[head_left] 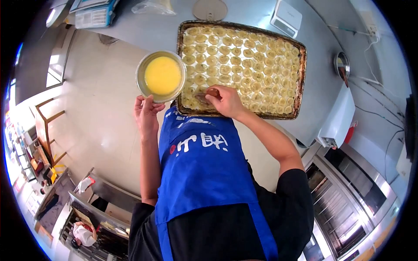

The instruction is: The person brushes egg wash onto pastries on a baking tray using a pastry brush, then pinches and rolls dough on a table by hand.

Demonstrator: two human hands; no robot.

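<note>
My left hand [147, 114] grips the lower rim of a round metal bowl [140, 80] at the tray's left side. Yellow liquid [163, 75], resembling beaten egg, fills much of it. Low on the left of the large baking tray [303, 74], my right hand [227, 102] is closed around a brush [213, 92] with a brown handle. Its bristles point left, over the pieces at the tray's near left corner; whether they touch is hard to tell. Rows of small, flat, round dough pieces [248, 53] cover the tray, yellowish and glossy.
The tray rests on a metal worktable [320, 56], partly over its near edge. Around it are a white scale [286, 18], a round disc [210, 9], a plastic bag [153, 6] and a metal bowl [341, 61]. An oven [339, 213] stands lower right; a person [85, 233] is lower left.
</note>
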